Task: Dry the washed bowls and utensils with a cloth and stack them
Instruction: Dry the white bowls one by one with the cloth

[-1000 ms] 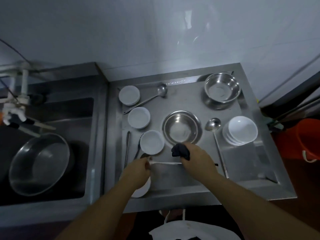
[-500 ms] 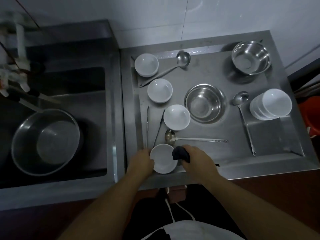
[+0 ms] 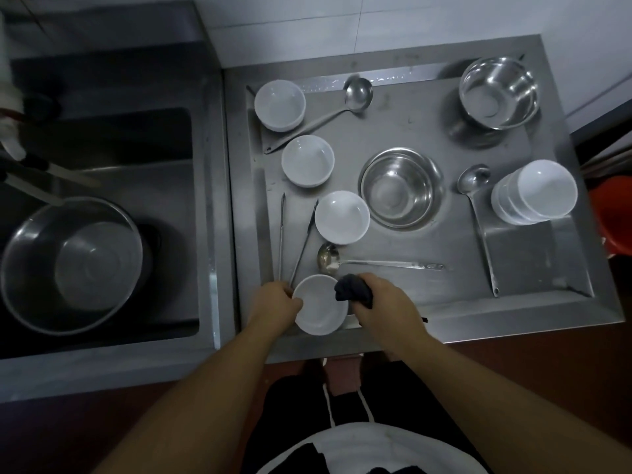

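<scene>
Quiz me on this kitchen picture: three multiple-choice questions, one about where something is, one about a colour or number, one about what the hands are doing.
1. Where is the stack of white bowls?
A. In the sink
B. At the right side of the steel draining counter
C. Inside a steel bowl

2. How many steel ladles lie on the counter?
A. One
B. Three
C. Five

3. What does the right hand hold?
A. A ladle
B. Nothing
C. A dark bunched cloth

Answers:
1 B: the stack stands by the counter's right edge.
2 B: one ladle at the back, one beside the stack, one near the hands.
3 C: its fingers curl round the cloth, while the left hand grips the rim of the near white bowl.
</scene>
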`<action>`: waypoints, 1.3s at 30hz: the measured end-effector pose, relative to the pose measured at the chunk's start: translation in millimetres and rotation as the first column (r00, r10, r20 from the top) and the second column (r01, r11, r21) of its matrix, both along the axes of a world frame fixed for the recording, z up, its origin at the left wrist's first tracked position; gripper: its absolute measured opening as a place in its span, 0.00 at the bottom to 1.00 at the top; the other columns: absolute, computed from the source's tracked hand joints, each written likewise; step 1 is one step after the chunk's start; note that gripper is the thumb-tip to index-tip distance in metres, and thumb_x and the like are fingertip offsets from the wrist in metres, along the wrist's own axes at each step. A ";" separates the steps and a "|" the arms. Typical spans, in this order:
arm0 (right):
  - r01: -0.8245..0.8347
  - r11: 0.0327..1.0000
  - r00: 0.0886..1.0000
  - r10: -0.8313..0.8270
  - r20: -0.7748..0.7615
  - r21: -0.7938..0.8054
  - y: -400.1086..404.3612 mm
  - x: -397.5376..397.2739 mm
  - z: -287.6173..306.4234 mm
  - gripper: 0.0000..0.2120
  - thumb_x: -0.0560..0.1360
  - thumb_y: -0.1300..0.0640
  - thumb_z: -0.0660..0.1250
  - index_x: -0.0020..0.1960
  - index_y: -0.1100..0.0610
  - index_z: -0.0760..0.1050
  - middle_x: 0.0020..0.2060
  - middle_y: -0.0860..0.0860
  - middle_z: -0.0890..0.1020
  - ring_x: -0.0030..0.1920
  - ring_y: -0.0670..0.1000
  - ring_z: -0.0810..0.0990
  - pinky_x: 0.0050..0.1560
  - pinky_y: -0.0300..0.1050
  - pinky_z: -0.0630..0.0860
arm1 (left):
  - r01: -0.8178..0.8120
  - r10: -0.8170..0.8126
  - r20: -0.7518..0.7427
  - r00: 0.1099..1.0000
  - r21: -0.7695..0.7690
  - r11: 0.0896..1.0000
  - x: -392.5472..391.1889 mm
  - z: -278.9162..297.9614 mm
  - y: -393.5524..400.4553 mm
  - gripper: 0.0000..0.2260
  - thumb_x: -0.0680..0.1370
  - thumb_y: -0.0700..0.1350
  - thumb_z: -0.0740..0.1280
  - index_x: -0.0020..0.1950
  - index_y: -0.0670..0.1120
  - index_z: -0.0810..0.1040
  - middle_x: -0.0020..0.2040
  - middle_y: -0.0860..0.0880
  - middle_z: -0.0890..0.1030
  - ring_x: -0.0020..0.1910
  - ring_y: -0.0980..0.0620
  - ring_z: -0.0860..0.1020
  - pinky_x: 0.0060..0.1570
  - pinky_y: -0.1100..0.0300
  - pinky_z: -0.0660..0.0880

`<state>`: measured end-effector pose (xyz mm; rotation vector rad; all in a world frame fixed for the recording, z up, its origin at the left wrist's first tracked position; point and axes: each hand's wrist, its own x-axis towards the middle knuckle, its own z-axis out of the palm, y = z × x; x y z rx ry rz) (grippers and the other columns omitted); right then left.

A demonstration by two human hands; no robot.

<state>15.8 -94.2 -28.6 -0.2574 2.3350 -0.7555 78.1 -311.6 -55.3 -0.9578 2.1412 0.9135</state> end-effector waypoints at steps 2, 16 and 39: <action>0.015 1.000 1.000 -0.015 -0.001 -0.018 -0.5 -5.0 8.5 0.13 0.76 0.54 0.70 0.60 0.47 0.79 0.45 0.45 0.80 0.44 0.49 0.79 0.39 0.41 0.69 | -0.107 0.107 -0.003 0.994 0.055 0.993 0.8 8.5 -2.4 0.06 0.76 0.44 0.73 0.51 0.45 0.84 0.45 0.47 0.84 0.39 0.52 0.79 0.34 0.61 0.74; 0.109 0.935 0.989 -0.136 -0.057 -0.338 -65.0 -33.0 117.1 0.07 0.80 0.50 0.68 0.57 0.44 0.72 0.43 0.48 0.81 0.36 0.44 0.82 0.33 0.40 0.79 | -0.481 0.624 -0.006 0.781 0.630 0.609 -10.9 99.7 -59.2 0.11 0.80 0.39 0.68 0.62 0.38 0.78 0.62 0.33 0.80 0.61 0.34 0.82 0.62 0.34 0.79; -0.281 0.879 0.839 0.031 -0.543 -0.384 -143.8 -56.8 270.4 0.19 0.78 0.47 0.63 0.69 0.39 0.76 0.53 0.40 0.84 0.51 0.41 0.82 0.52 0.40 0.78 | 0.180 0.641 -0.330 0.693 0.940 0.289 -49.9 257.3 -92.9 0.38 0.76 0.63 0.74 0.79 0.44 0.70 0.76 0.35 0.73 0.76 0.34 0.71 0.73 0.40 0.71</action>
